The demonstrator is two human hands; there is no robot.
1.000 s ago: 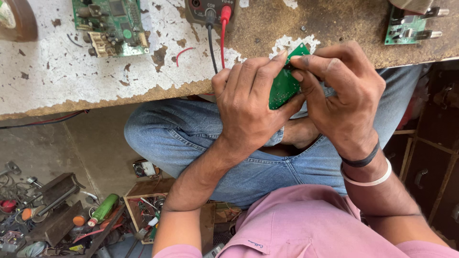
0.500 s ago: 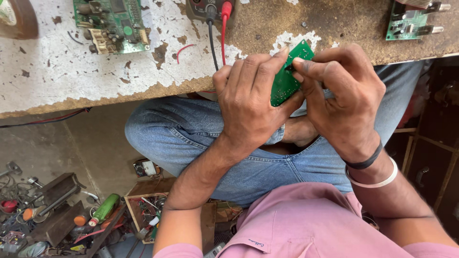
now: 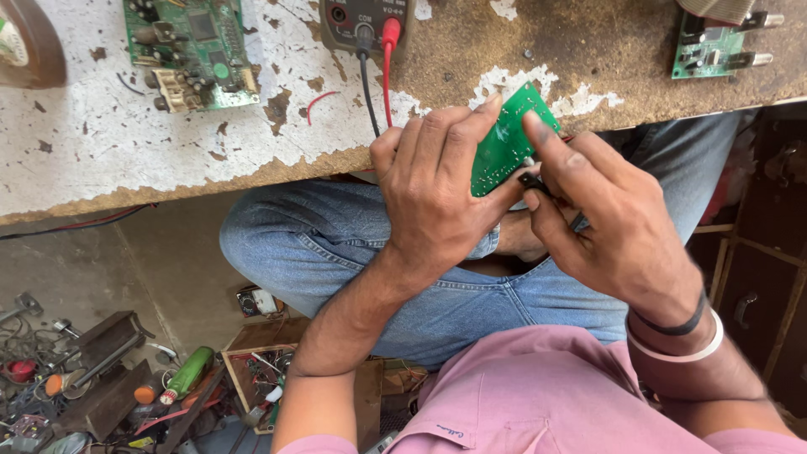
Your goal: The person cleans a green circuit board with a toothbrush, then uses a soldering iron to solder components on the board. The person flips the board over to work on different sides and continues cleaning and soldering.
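A small green circuit board (image 3: 504, 143) is gripped by the fingers of the left hand (image 3: 441, 189) just off the worn workbench (image 3: 168, 151) edge. A small black part (image 3: 531, 181) is pinched against it by the right hand (image 3: 609, 223).

Pink short-sleeved shirt (image 3: 538, 395), blue jeans (image 3: 336, 244), black and white wristbands (image 3: 681, 336) on right wrist.
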